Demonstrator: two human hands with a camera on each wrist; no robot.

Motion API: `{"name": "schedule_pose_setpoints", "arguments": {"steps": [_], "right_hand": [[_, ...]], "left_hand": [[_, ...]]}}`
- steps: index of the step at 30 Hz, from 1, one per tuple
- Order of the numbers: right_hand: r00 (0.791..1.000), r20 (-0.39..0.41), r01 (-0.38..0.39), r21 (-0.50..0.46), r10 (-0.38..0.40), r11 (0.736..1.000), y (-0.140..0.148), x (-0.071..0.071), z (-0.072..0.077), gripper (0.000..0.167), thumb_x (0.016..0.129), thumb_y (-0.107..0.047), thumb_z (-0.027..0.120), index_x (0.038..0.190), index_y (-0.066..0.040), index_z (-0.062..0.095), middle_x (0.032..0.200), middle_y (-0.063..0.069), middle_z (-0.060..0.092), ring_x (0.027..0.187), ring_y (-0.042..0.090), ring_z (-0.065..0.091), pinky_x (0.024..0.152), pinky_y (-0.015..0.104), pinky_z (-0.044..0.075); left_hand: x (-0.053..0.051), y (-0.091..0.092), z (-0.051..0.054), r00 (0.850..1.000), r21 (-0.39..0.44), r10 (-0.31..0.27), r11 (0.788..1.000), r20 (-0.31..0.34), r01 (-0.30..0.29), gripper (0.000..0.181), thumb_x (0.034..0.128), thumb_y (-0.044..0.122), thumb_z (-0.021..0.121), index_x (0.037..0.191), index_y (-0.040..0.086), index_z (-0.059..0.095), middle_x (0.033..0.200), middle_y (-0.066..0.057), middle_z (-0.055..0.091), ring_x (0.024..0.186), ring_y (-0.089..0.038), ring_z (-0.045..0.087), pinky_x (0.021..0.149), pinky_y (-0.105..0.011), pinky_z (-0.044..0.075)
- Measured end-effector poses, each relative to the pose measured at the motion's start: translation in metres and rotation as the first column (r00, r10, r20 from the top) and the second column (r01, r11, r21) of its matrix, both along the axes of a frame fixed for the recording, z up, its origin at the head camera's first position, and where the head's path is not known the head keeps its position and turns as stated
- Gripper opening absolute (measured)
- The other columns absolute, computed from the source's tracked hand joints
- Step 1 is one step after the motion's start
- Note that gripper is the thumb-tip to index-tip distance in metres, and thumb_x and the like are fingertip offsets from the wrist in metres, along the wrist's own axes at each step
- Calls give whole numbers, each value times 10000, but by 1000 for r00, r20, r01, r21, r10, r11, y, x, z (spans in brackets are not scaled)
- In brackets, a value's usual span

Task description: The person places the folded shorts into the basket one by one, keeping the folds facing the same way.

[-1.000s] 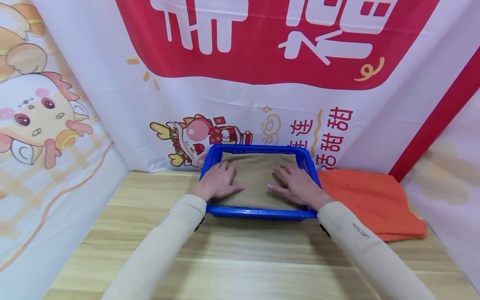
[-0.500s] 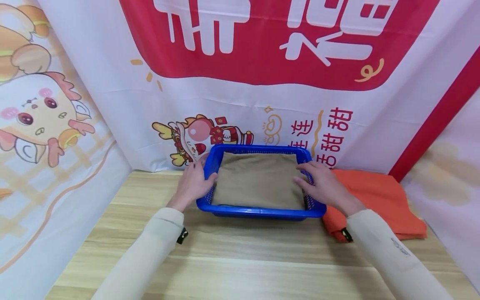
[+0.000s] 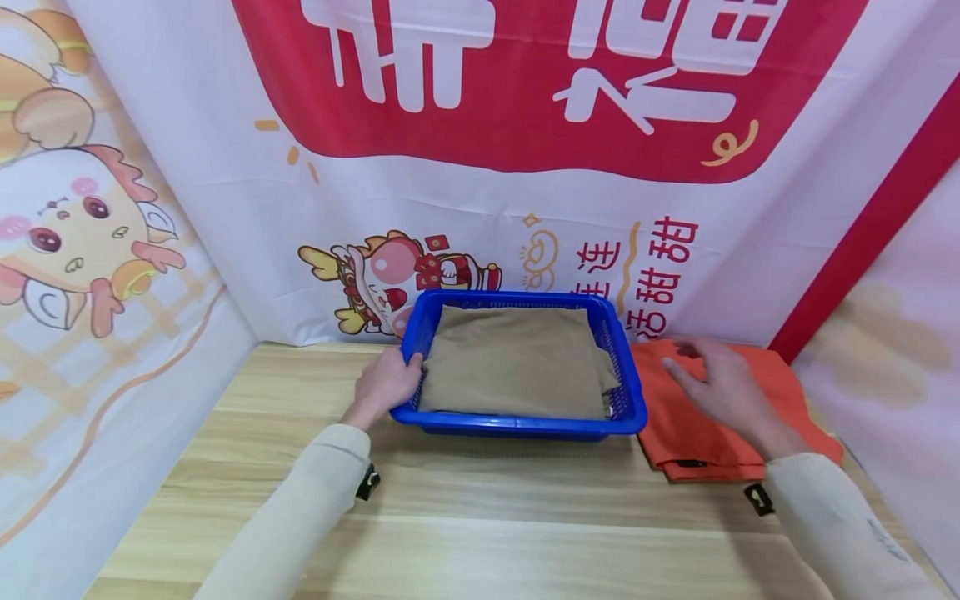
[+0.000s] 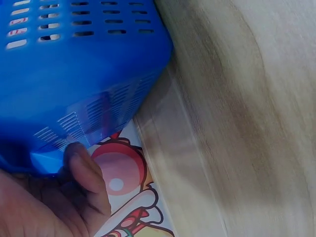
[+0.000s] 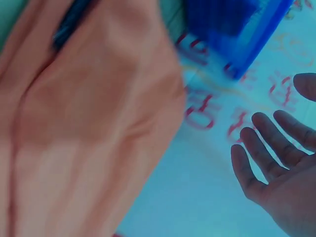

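A blue plastic basket (image 3: 517, 425) stands against the back wall, with a folded brown cloth (image 3: 517, 362) lying inside. The left hand (image 3: 387, 383) grips the basket's left rim, thumb over the edge; in the left wrist view that hand (image 4: 64, 197) has its fingers curled at the rim of the basket (image 4: 79, 69). Above the folded orange cloth (image 3: 720, 450), right of the basket, the right hand (image 3: 727, 387) hovers empty. In the right wrist view its fingers are spread and relaxed (image 5: 276, 168), apart from the orange cloth (image 5: 98, 123).
The wooden table (image 3: 480, 533) reaches toward the person in front of the basket. A printed curtain (image 3: 450, 196) hangs directly behind the basket, and another patterned sheet (image 3: 165, 400) rises along the left side.
Both hands have come off the brown cloth. The left moved to the basket's left rim and took hold; the right moved rightward over the orange cloth. A corner of brown cloth now shows at the right.
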State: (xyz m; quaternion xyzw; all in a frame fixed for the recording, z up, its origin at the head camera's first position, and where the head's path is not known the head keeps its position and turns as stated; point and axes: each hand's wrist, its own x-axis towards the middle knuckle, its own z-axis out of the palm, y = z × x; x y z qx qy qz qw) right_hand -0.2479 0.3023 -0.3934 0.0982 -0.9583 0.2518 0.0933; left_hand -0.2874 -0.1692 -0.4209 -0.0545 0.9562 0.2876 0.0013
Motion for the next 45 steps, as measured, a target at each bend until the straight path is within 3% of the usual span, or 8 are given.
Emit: {"name": "schedule_pose_setpoints", "arguments": {"steps": [5,11,16,21,24,33,42,45], "right_hand": [[994,36,98,83,-101,992,42,-7,-20,652,979,-387,670,1383,90,482,1307,335,508,1173,529,472,906,691,447],[971,103,187,229,-215,955,89,-15,-43,924,880,-494,744,1448,115,342,1361,442,273,1256,633,228,918,831,248],[923,285,193,236,-258,952,111,-18,-50,1221,797,-662,739,1531,88,114,1389,513,42,1283,729,27,878,905,115],[868,436,161,210,-240,964,116,-22,-59,1362,695,-655,822,1523,98,46,1363,502,-32,1229,742,41,880,896,147],[853,468,158,191,-231,969,115,-24,-63,1382,688,-642,837,1519,105,24,1370,491,-50,1224,729,48,884,884,159],[844,484,160,180,-229,971,108,-24,-65,1334,693,-582,869,1496,100,50,1351,470,1,1196,696,125,896,864,220],[859,477,106,193,-188,975,99,-7,-66,1326,696,-583,870,1481,122,66,1297,472,73,1108,694,236,826,801,382],[879,449,78,198,-161,977,96,1,-69,1318,689,-600,864,1476,122,91,1297,487,103,1093,711,273,804,790,412]], "left_hand": [[1,4,0,1000,-32,23,999,-2,-23,377,1046,369,475,967,38,638,860,-140,643,773,-336,621,638,-466,487],[2,9,1,999,-38,33,999,11,-32,362,1046,348,485,982,26,638,861,-141,641,762,-329,619,629,-458,487],[3,11,0,999,-35,34,999,20,-34,355,1050,351,487,982,35,633,849,-135,634,745,-322,615,614,-438,477],[2,12,0,999,-38,41,998,24,-40,358,1046,364,495,1007,36,633,869,-138,640,761,-328,621,620,-440,478],[2,11,1,998,-38,49,998,28,-48,354,1044,362,499,1010,35,633,875,-137,641,766,-327,622,616,-440,475],[3,8,2,998,-39,58,998,34,-57,344,1043,357,507,999,37,628,864,-134,635,757,-323,619,606,-425,466],[3,7,0,997,-23,54,998,53,-53,336,1052,353,500,991,44,616,827,-123,618,723,-306,609,596,-396,452],[3,7,0,997,-19,50,999,56,-49,336,1054,348,492,1007,37,611,832,-128,616,721,-309,607,595,-400,450]]}}
